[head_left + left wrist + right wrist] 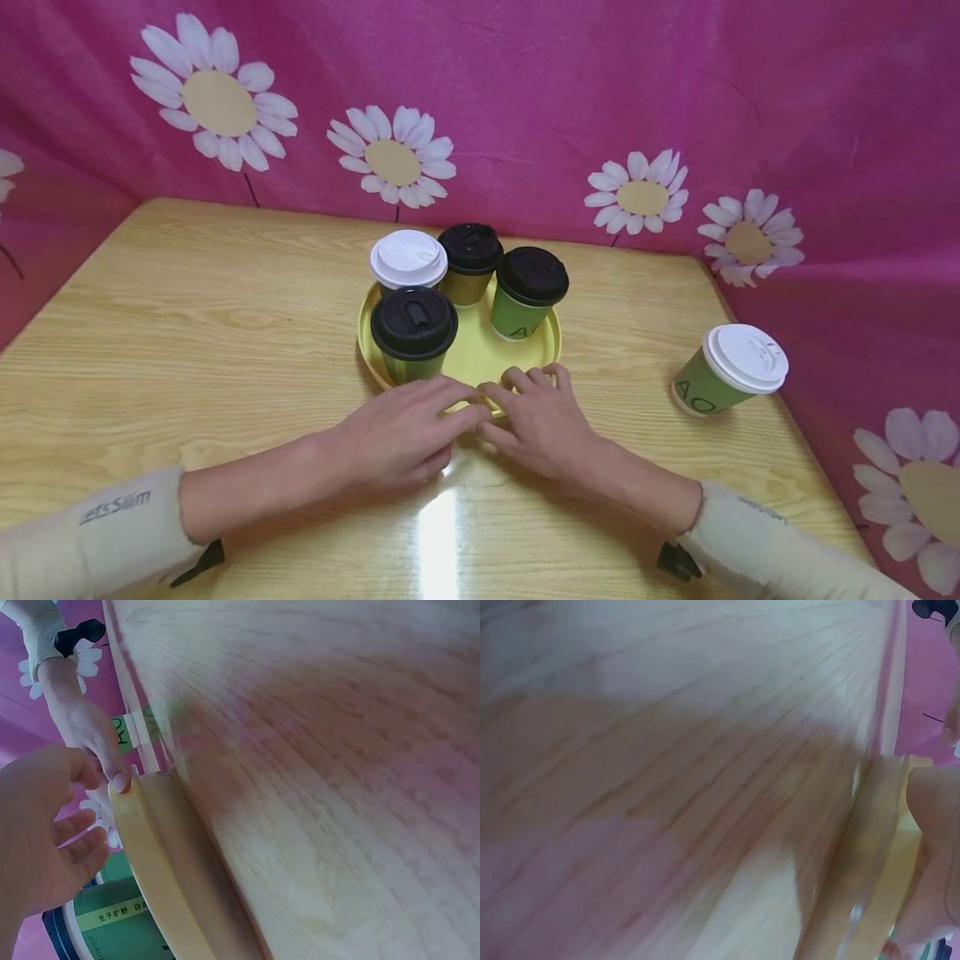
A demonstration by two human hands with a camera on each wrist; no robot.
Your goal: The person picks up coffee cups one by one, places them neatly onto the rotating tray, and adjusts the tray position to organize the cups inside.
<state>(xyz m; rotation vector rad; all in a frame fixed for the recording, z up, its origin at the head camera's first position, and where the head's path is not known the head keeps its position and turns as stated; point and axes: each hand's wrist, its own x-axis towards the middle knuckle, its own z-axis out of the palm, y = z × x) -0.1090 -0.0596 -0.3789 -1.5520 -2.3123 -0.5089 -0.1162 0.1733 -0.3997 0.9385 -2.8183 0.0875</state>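
Observation:
A round yellow tray (471,354) carries several lidded paper cups. My left hand (411,427) is over the tray's front left rim, its fingers loosely bent; the left wrist view shows them apart from the rim. At the front rim, my right hand (546,427) pinches the tray edge, thumb at the outside and fingers over the inside. Nearest my left hand is a green cup with a black lid (414,323). Behind it are a white-lidded cup (408,258) and a brown cup with a black lid (468,283). Another black-lidded green cup (521,312) is at the tray's right.
Off the tray, a green cup with a white lid (716,379) stands near the right edge of the wooden table (225,333). A pink cloth (517,108) with daisies hangs behind the table and along its sides.

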